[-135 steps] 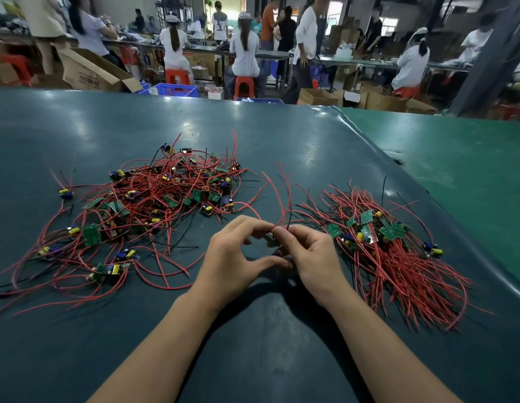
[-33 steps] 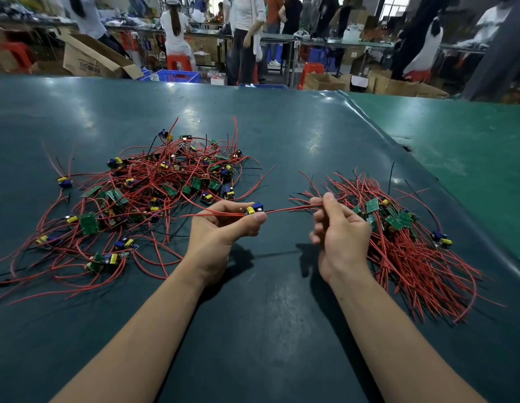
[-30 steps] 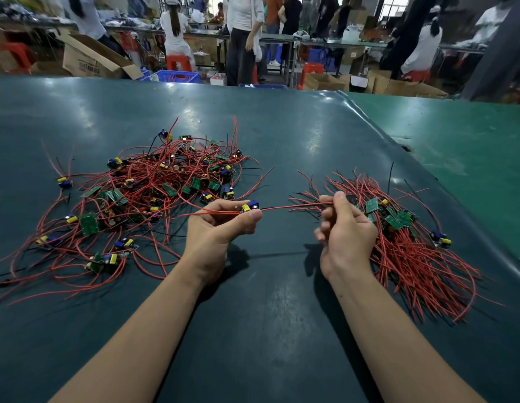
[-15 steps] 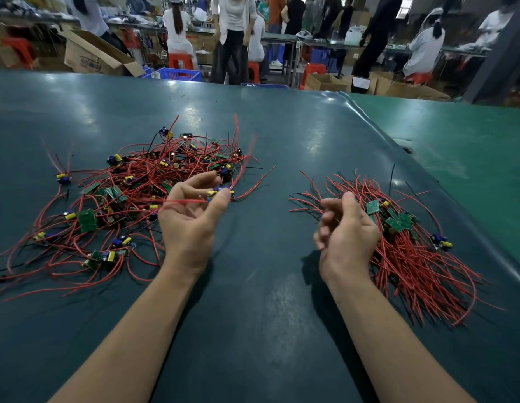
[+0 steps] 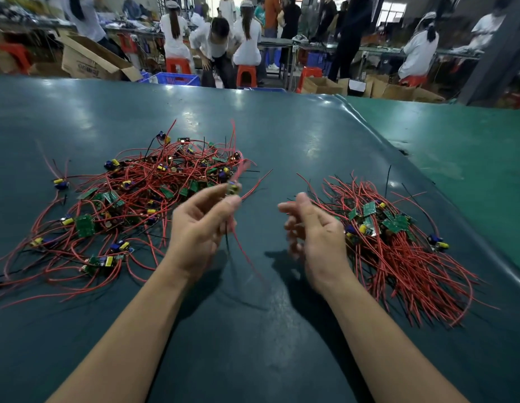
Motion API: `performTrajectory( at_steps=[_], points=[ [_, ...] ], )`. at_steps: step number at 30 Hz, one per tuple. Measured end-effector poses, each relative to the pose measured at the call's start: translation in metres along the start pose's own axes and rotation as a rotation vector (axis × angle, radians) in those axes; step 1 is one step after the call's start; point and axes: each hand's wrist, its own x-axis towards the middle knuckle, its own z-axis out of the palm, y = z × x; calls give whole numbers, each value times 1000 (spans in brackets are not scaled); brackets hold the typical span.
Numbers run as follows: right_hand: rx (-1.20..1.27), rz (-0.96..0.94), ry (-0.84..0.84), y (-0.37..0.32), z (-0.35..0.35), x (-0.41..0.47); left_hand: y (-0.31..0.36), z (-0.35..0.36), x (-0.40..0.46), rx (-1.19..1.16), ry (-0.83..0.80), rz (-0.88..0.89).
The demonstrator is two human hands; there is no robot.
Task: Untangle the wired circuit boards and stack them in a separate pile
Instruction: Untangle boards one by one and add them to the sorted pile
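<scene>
2 hands [image 5: 200, 225], 2 piles of wired boards [image 5: 136, 196]

Bright even overhead light, pale glare patches on my dark green table mat [image 5: 194, 112], soft shadows under my forearms, my left hand [image 5: 199, 228] and right hand [image 5: 317, 237] motion-blurred, background workers soft, wide-angle bowing at edges.

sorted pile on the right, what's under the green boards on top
Under the green boards of the sorted pile lie red wires, fanned toward the person; any boards buried deeper are hidden.
</scene>
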Motion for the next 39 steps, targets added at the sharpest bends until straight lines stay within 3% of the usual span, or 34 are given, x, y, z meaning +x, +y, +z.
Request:
performTrajectory(
  at_steps=[3,6,9,15,25,32,39],
  points=[
    [10,144,-197,3,5,-4,-9,4,-8,223,-164,-111],
    [15,167,-188,1,3,-5,-13,1,-9,344,-260,-190],
    [80,166,-157,-1,1,-2,-15,0,-10,464,-317,-159],
    [176,120,-181,-3,3,-4,-16,4,-8,144,-324,-361],
    [-64,93,-119,4,3,-3,-14,9,-8,141,-259,-420],
    [41,-48,78,-2,-5,9,-12,3,-8,85,-397,-428],
    [283,-22,222,-6,-12,19,-11,4,-11,68,-473,-470]
  ],
)
